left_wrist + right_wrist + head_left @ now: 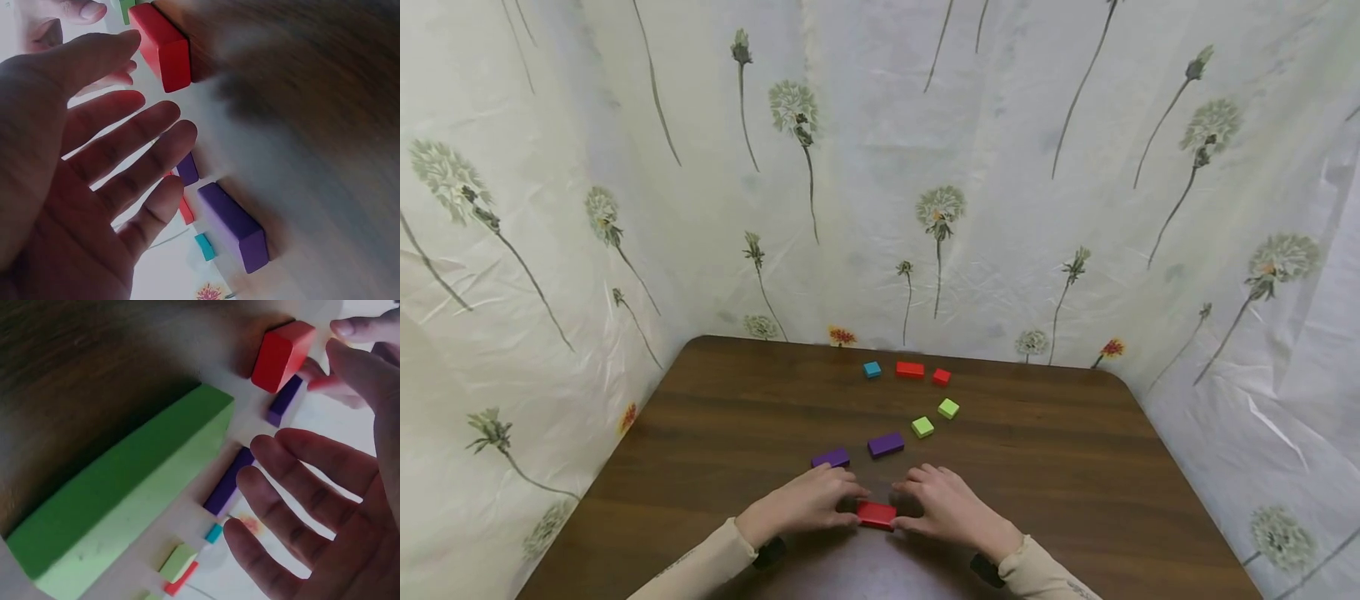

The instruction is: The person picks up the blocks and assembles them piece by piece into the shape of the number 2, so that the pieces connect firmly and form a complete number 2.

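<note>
Head view: the near red block (876, 514) is laid flat on the bench (1037, 450), framed between the left grip (816, 498) and the right grip (946, 502). By its look it is judged light, stiff and not easily damaged, with smooth faces that may be a little slippery. It is best taken by its two short ends — or pinched across its long sides — so that an even hold is kept. Both grips are spread fairly wide, the fingers being extended and parted, and nothing is seen held in either. The thumbs are set at or just beside the block's ends; whether contact is made cannot be told. Farther off, a purple block (886, 445) is seen, and in the right wrist view a long green block (125, 487) is shown.
</note>
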`<state>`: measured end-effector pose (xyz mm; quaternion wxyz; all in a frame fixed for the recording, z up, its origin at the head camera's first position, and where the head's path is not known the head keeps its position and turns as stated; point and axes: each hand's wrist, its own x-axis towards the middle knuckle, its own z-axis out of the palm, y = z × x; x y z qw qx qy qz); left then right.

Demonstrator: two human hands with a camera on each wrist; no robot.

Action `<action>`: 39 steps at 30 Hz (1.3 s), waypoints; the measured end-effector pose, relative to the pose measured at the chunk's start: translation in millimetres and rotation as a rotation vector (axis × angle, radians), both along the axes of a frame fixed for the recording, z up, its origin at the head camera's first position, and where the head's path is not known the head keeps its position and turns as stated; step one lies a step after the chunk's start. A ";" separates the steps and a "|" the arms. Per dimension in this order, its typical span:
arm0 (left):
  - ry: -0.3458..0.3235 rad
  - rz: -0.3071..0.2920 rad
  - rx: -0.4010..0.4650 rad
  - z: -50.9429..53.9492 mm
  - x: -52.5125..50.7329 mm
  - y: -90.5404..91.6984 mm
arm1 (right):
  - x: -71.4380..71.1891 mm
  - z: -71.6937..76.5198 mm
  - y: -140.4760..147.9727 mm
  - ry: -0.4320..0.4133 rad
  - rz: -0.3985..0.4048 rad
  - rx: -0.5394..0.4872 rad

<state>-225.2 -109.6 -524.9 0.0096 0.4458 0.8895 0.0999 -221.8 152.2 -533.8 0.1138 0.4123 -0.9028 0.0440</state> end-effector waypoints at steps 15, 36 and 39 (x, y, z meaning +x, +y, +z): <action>0.000 -0.029 0.017 -10.7 -3.7 4.9 | 2.7 -7.7 -7.2 -0.053 -0.015 0.009; -0.006 -0.012 0.013 -14.2 -3.4 16.5 | -0.1 -8.5 -1.5 -0.065 -0.005 0.008; 0.000 -0.013 0.013 -14.9 -3.9 18.3 | -0.9 -8.5 -0.2 -0.078 -0.017 0.013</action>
